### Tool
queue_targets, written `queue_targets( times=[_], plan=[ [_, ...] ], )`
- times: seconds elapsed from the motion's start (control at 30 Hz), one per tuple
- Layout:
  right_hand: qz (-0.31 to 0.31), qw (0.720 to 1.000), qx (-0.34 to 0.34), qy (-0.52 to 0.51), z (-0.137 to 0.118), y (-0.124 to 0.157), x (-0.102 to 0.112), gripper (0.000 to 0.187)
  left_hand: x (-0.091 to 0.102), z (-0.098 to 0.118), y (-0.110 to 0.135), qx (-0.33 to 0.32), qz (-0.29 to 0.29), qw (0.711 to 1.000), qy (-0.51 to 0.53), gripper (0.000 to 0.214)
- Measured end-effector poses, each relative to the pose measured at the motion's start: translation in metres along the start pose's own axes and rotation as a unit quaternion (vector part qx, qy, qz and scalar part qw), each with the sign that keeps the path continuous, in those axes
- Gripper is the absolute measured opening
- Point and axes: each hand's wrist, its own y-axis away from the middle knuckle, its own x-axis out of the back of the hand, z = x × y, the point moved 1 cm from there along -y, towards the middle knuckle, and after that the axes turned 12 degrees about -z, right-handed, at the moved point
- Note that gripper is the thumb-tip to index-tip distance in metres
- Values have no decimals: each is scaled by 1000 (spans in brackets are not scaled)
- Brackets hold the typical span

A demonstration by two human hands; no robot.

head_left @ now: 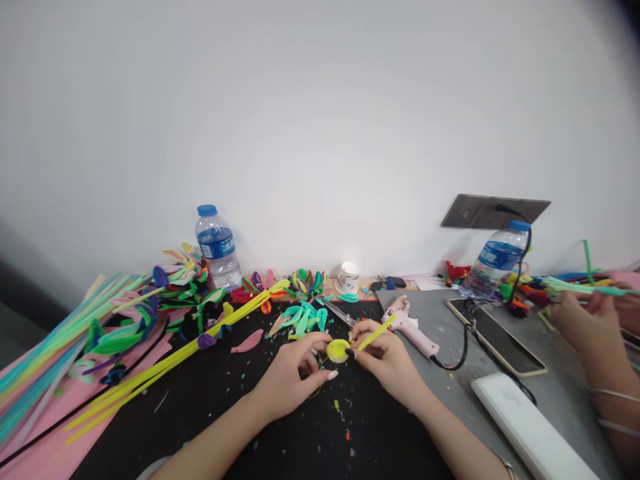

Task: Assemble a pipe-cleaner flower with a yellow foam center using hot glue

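A yellow pipe cleaner (pixel 339 351), wound into a small flat round coil, is between my two hands above the black mat. My left hand (pixel 293 373) has curled fingers against the coil's left edge, the thumb lying below it. My right hand (pixel 387 363) pinches the pipe cleaner at the coil's right side, and a straight yellow end sticks up past its fingers. Something small and dark shows at those fingertips; I cannot make out what it is. Scissors (pixel 341 313) lie just beyond my right hand. A pink glue gun (pixel 413 333) rests to its right.
Pipe-cleaner bundles (pixel 55 353) and a water bottle (pixel 219 250) stand left. Green pipe-cleaner petals (pixel 303 319) and a paper cup (pixel 347 279) are at the back. At right are a phone (pixel 500 340), a white case (pixel 525 427), another bottle (pixel 495 260) and another person's hand (pixel 590 333).
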Motion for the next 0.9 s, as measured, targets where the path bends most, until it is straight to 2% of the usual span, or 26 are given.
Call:
queue_targets(
  times=[0.23,0.43,0.63,0.9],
  plan=[
    [1,995,-4,-96,5,-2,-2,17,-3,-1,0,9,23,999,-39,49],
    [-28,989,-25,-144,6,-2,-6,17,-1,0,0,-21,36,994,-100,41],
    [-40,986,-38,-155,3,-2,-7,20,0,-3,0,-61,36,991,-113,33],
    [-44,988,-38,-144,1,-1,-7,20,1,-3,-1,-78,54,987,-127,28]
  ],
)
